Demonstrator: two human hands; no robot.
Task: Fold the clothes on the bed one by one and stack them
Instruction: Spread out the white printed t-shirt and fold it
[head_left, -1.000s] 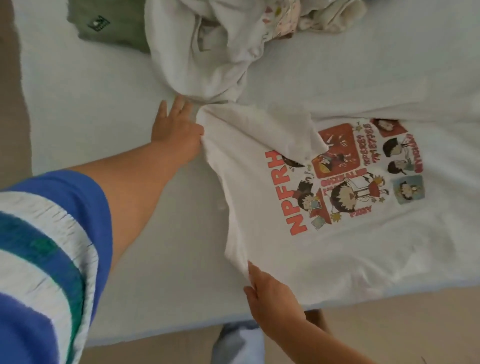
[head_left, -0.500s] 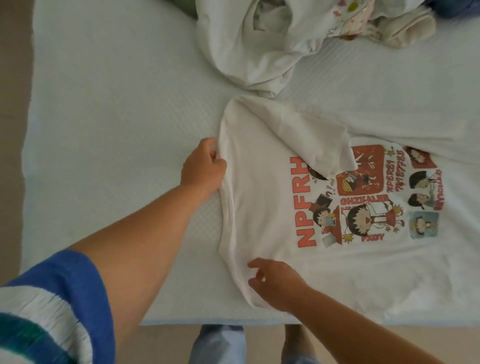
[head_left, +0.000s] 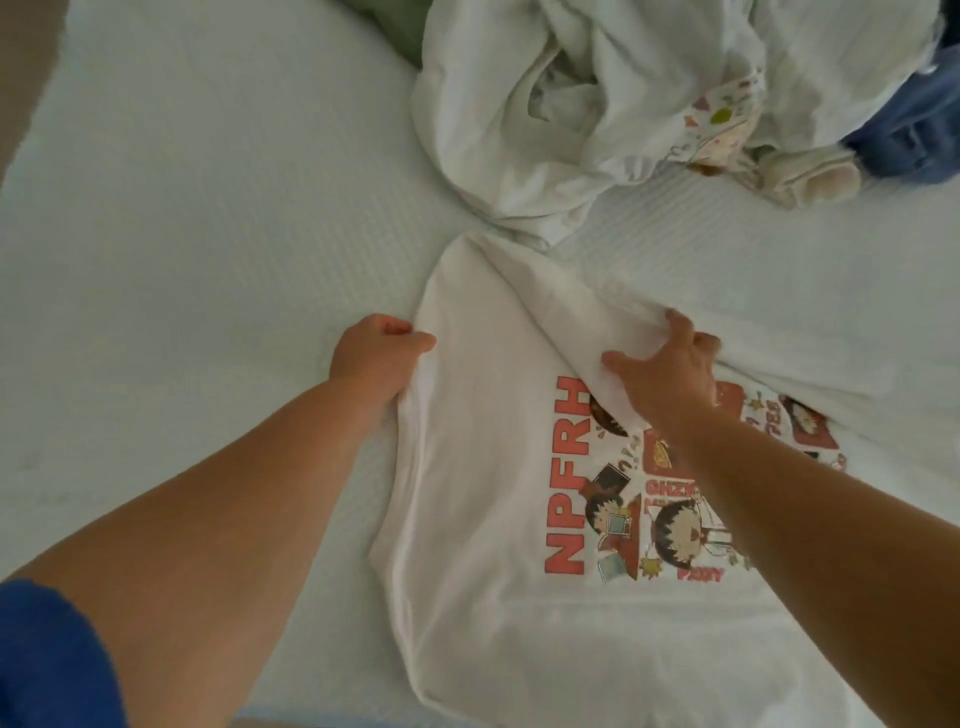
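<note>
A white T-shirt (head_left: 493, 467) with a red cartoon print reading NPFRH lies spread on the pale bed (head_left: 182, 260), print side up. My left hand (head_left: 376, 358) grips the shirt's left edge, fingers curled into the cloth. My right hand (head_left: 665, 369) grasps the folded-over sleeve flap above the print, thumb and fingers bunching the fabric. Part of the print is hidden under my right forearm and the flap.
A heap of unfolded clothes (head_left: 571, 104) lies at the back: white cloth, a patterned piece (head_left: 722, 119), a beige item (head_left: 810, 176), blue denim (head_left: 914, 130) at the right. A green garment (head_left: 400, 26) peeks out at the top. The bed's near edge runs below the shirt.
My right hand left the shirt's near bottom edge and moved up to take hold of the sleeve flap. My left hand stays gripping the left edge. The camera moved closer.
</note>
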